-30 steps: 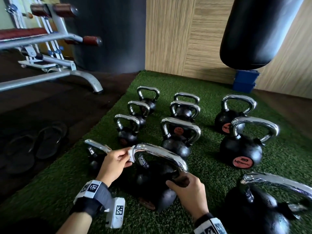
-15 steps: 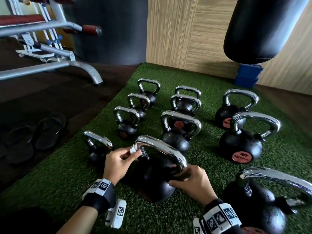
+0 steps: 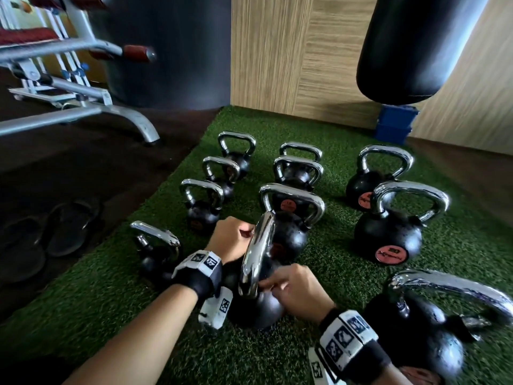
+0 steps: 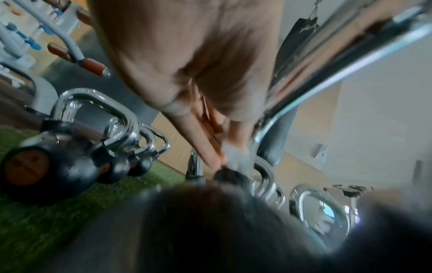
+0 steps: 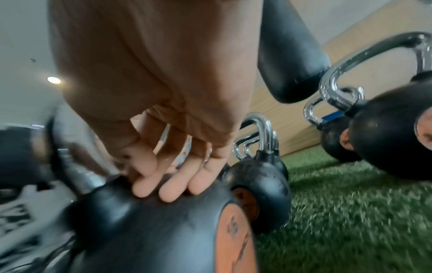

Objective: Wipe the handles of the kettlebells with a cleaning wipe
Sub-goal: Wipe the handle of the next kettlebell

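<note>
A black kettlebell [image 3: 258, 309] with a chrome handle [image 3: 258, 245] stands on the green turf between my hands, its handle running away from me. My left hand [image 3: 233, 237] is at the handle's far end and pinches a small white cleaning wipe [image 4: 236, 157] against the metal; the wipe is hidden in the head view. My right hand [image 3: 297, 293] is at the near foot of the handle. Its fingertips [image 5: 168, 192] curl down onto the kettlebell's black body [image 5: 151, 230], with the thumb beside the handle's leg.
Several more kettlebells stand on the turf mat [image 3: 333, 259]: a large one [image 3: 388, 237] to the right, another [image 3: 433, 343] near right, one [image 3: 158, 251] to the left. A punch bag [image 3: 410, 48] hangs above a blue box [image 3: 394, 123]. A bench frame [image 3: 83, 115] and sandals [image 3: 69, 226] are on the left.
The kettlebell has turned about a quarter turn, so its handle now points away from me instead of across. Both hands stayed at its ends and moved with it.
</note>
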The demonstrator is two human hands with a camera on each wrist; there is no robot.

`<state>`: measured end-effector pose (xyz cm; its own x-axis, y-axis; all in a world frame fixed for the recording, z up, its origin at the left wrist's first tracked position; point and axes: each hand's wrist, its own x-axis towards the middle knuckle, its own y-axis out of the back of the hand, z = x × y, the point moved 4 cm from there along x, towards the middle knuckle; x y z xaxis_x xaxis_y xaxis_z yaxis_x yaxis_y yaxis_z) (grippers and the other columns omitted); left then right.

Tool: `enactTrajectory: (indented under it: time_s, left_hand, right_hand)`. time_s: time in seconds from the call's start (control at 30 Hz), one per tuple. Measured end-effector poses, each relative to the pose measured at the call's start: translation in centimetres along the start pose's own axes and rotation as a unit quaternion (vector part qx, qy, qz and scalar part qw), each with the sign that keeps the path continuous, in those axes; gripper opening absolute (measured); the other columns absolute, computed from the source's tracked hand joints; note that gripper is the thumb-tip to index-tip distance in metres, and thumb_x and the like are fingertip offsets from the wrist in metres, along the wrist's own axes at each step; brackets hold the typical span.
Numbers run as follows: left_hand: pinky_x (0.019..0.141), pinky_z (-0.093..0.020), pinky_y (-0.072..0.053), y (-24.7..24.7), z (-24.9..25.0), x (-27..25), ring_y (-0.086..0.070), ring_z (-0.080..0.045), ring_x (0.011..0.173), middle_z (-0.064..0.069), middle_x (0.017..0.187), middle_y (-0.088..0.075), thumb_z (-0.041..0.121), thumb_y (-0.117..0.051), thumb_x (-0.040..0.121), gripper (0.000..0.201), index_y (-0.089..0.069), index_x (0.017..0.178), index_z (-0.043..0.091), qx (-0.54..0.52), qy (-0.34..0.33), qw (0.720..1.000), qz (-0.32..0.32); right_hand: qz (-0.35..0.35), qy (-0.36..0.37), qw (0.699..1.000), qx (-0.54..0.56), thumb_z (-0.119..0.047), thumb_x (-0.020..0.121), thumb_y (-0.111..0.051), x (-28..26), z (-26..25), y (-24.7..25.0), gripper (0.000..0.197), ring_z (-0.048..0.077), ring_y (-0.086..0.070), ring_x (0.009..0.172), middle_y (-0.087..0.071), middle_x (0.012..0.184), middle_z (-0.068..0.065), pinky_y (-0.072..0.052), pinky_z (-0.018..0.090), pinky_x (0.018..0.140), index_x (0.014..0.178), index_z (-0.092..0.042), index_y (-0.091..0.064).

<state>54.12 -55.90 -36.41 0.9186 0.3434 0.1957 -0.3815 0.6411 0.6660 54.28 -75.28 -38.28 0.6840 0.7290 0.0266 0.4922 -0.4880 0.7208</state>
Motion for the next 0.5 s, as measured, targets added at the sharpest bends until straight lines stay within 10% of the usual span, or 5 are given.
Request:
enactTrajectory:
  time_s: [0.2, 0.33, 0.5]
  left_hand:
    - [0.047, -0.01, -0.038, -0.1, -1.1, 0.3, -0.05, 0.004, 0.039, 0.012, 0.047, -0.06, 0.023, -0.064, 0.099, 0.034, -0.078, 0.069, 0.019, -0.129, 0.072, 0.986, -0.073]
    - [0.044, -0.003, -0.031, -0.1, -1.3, 0.8, -0.047, 0.007, 0.035, 0.013, 0.04, -0.056, 0.01, -0.069, 0.093, 0.018, -0.077, 0.082, -0.002, -0.114, 0.049, 0.99, -0.064]
    - [0.066, -0.009, -0.051, 0.9, 0.1, 1.8, -0.069, 0.008, 0.075, 0.015, 0.08, -0.078, 0.034, -0.077, 0.09, 0.014, -0.083, 0.096, 0.023, -0.176, 0.034, 0.983, -0.03]
  right_hand:
    - [0.099, -0.133, 0.985, 0.041, -0.047, 0.081, -0.076, 3.9, 3.0, -1.3, 0.048, 0.017, -0.057, 0.109, -0.061, 0.117, -0.003, -0.046, 0.036, 0.1, 0.116, -0.023, -0.054]
    - [0.097, -0.167, 0.963, 0.187, -0.054, 0.084, -0.072, 4.2, 4.3, -4.1, 0.075, 0.019, -0.052, 0.129, -0.054, 0.141, 0.004, -0.042, 0.041, 0.112, 0.143, -0.019, -0.041]
    - [0.117, -0.153, 0.971, 0.142, -0.051, 0.092, -0.062, 4.4, 4.8, -4.9, 0.073, 0.023, -0.035, 0.143, -0.039, 0.155, 0.007, -0.028, 0.043, 0.121, 0.152, -0.017, -0.038]
